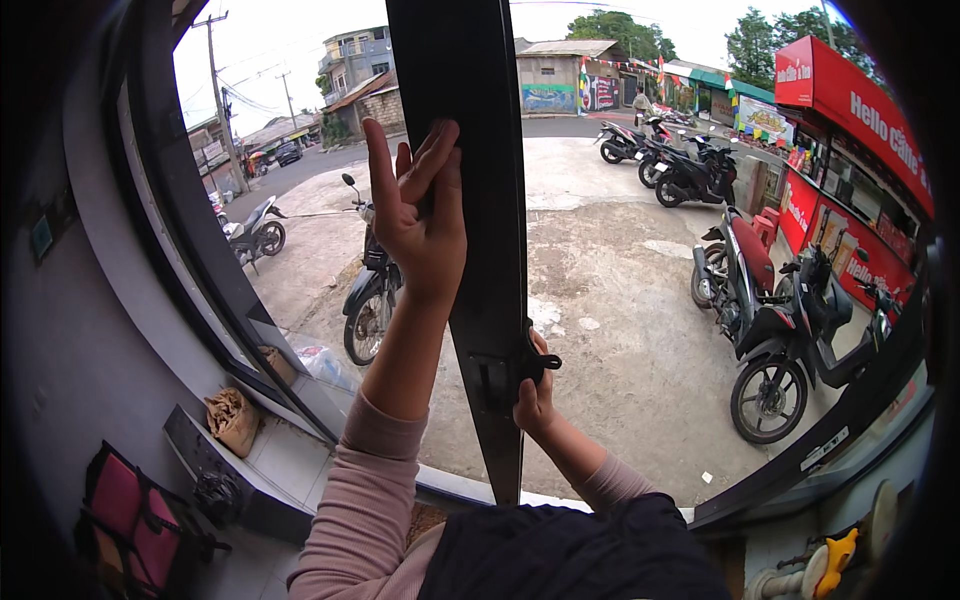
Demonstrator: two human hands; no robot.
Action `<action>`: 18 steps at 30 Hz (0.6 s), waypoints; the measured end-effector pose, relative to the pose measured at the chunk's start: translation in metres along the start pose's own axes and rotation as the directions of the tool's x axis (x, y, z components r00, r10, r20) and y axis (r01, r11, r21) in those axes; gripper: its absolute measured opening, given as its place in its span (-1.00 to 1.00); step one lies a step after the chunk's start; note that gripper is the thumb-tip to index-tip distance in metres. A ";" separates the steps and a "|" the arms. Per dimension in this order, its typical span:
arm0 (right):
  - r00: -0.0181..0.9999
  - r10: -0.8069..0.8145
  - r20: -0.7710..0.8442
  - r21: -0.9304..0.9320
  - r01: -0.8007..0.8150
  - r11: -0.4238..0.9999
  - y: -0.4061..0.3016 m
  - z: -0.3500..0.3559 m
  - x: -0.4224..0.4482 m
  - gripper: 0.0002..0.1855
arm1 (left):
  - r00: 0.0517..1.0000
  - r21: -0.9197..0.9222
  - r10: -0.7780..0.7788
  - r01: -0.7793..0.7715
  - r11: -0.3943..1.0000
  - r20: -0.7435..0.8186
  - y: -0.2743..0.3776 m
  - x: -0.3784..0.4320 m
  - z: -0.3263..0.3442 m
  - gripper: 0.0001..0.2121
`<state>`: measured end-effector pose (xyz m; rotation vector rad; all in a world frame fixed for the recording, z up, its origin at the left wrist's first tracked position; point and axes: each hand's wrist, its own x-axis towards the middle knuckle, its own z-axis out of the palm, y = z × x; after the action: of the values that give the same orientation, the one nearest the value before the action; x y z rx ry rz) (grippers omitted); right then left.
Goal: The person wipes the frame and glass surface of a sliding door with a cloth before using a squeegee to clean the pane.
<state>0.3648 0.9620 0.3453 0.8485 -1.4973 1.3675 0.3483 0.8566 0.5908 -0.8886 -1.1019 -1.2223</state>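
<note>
A tall black door stile (466, 225) stands upright before me, the narrow frame of a door seen close up. My left hand (424, 217) is raised against its left side, fingers spread, with some fingertips over the black face; nothing is held in it. Lower down, on the stile's right edge, my right hand (537, 394) grips a small black handle-like piece (538, 364) with a loop sticking out to the right. Part of that piece is hidden by my fingers. A recessed lock plate (491, 384) sits in the stile beside it.
Outside lies a concrete forecourt (600, 300) with several parked motorbikes (769, 367) and a red stall (847, 187) bearing writing. Indoors at left are a paper bag (231, 421) on a tiled ledge and a pink-and-black chair (139, 517). A yellow toy-like object (836, 562) is at lower right.
</note>
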 end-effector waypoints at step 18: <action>0.937 -0.349 -0.004 -0.366 0.323 0.873 -0.168 0.027 0.457 -0.39 | 1.000 0.096 -0.002 0.001 0.995 0.014 0.008 0.005 -0.002 -0.71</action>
<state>0.3549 0.9495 0.8332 0.7713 -1.4083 0.8231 0.3564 0.8550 0.5955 -0.8248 -1.1633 -1.1560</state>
